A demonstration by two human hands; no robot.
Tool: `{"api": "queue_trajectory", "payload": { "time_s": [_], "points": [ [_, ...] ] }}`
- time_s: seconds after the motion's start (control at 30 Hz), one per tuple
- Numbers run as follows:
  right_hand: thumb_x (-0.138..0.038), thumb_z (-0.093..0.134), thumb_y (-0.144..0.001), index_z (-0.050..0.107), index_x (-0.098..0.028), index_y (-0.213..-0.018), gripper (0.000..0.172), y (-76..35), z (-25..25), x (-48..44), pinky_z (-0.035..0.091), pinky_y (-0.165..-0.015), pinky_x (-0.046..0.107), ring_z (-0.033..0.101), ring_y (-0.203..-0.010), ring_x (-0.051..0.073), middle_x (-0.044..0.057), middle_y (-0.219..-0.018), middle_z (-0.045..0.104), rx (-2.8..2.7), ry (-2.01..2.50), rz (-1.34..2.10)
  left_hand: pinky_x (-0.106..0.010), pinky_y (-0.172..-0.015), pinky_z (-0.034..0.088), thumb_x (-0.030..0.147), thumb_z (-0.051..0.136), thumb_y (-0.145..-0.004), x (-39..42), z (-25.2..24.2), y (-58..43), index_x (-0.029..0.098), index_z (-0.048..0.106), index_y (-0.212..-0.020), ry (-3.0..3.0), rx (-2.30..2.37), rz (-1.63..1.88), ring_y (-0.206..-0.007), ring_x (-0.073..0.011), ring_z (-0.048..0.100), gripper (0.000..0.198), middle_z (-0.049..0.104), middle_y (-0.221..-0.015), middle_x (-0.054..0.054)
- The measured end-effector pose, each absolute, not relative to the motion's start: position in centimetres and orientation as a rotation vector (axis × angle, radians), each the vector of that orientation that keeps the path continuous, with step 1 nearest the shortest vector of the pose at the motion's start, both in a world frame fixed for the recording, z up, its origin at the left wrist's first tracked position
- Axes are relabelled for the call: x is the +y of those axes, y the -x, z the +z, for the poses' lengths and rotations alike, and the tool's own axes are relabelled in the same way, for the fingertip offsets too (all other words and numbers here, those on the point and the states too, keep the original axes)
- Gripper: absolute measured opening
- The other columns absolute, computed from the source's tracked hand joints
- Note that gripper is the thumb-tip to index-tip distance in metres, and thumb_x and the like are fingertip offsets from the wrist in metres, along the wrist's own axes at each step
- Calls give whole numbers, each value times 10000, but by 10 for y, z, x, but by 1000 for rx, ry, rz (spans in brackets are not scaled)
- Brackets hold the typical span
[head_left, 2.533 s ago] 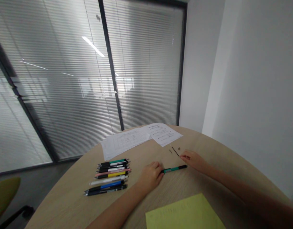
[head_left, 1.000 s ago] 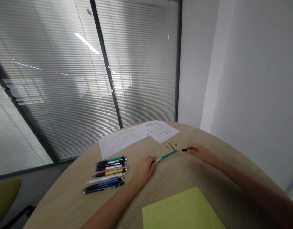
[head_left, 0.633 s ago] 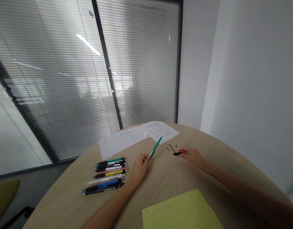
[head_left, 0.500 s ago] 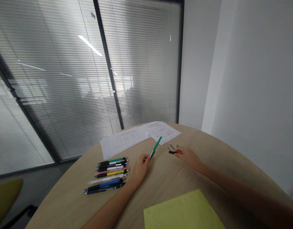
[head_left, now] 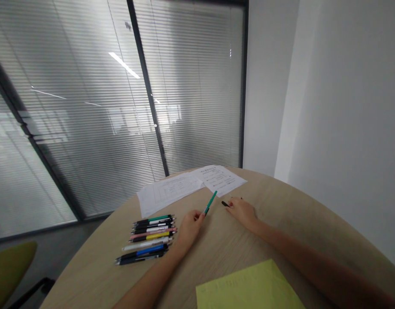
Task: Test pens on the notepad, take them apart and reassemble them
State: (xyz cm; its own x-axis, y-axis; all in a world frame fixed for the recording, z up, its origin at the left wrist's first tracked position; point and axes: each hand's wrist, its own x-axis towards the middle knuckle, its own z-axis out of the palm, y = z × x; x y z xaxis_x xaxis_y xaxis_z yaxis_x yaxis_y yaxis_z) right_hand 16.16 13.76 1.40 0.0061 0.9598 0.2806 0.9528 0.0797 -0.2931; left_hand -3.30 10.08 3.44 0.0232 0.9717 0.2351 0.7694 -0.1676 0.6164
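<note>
My left hand (head_left: 190, 224) is closed around the lower end of a green pen (head_left: 211, 201), which tilts up and away from me toward the papers. To its right, my right hand (head_left: 241, 212) has its fingers pinched together on a small black piece (head_left: 225, 204) that looks like a pen part. The tips of one or two thin dark bits show just beyond its fingers; the hand hides the rest. Beside my left forearm lies a row of several pens (head_left: 152, 236) in green, black, white, pink, yellow and blue, roughly parallel.
Printed white sheets (head_left: 171, 189) lie at the far edge of the round wooden table (head_left: 204, 266). A yellow paper (head_left: 245, 287) is at the near edge. A yellow-green chair (head_left: 13, 270) stands at the left, and a glass partition with blinds (head_left: 197, 94) rises behind.
My right hand has moved slightly left and down over the thin bits, covering most of them, and the black piece has shifted left with it. My left hand still holds the green pen.
</note>
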Motion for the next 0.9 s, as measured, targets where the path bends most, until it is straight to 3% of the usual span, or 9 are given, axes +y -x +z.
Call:
{"api": "queue_trajectory", "payload": {
  "time_s": [0.13, 0.37, 0.6, 0.9],
  "points": [
    [-444, 464, -782, 612, -196, -785, 289, -165, 15, 137, 348, -540, 250, 591, -704, 189, 65, -793, 650, -1938, 1873, 45, -217, -498, 332, 311, 452, -739, 104, 44, 36, 144, 598, -626, -1986, 1898, 793, -581, -157, 545, 249, 581, -575, -3],
    [-364, 440, -804, 617, -188, -799, 250, -170, 17, 138, 345, -551, 239, 574, -679, 157, 44, -759, 642, -1966, 1790, 100, -215, -500, 334, 289, 494, -674, 99, 69, 40, 149, 629, -633, -2150, 1930, 557, -588, -165, 558, 198, 614, -586, -18],
    [-261, 491, -773, 594, -198, -960, 223, -164, 18, 132, 389, -726, 233, 545, -885, 149, 40, -985, 606, -2202, 1475, 127, -246, -549, 391, 276, 495, -671, 84, 91, 39, 160, 657, -692, -2330, 1950, 290, -651, -209, 600, 200, 662, -688, -71],
    [-162, 444, -779, 591, -167, -920, 204, -158, 16, 130, 370, -792, 243, 531, -906, 162, 61, -945, 615, -2296, 1446, 44, -318, -650, 432, 269, 481, -732, 74, 105, 38, 134, 659, -744, -2516, 2034, 125, -773, -264, 611, 224, 661, -801, -127]
  ]
}}
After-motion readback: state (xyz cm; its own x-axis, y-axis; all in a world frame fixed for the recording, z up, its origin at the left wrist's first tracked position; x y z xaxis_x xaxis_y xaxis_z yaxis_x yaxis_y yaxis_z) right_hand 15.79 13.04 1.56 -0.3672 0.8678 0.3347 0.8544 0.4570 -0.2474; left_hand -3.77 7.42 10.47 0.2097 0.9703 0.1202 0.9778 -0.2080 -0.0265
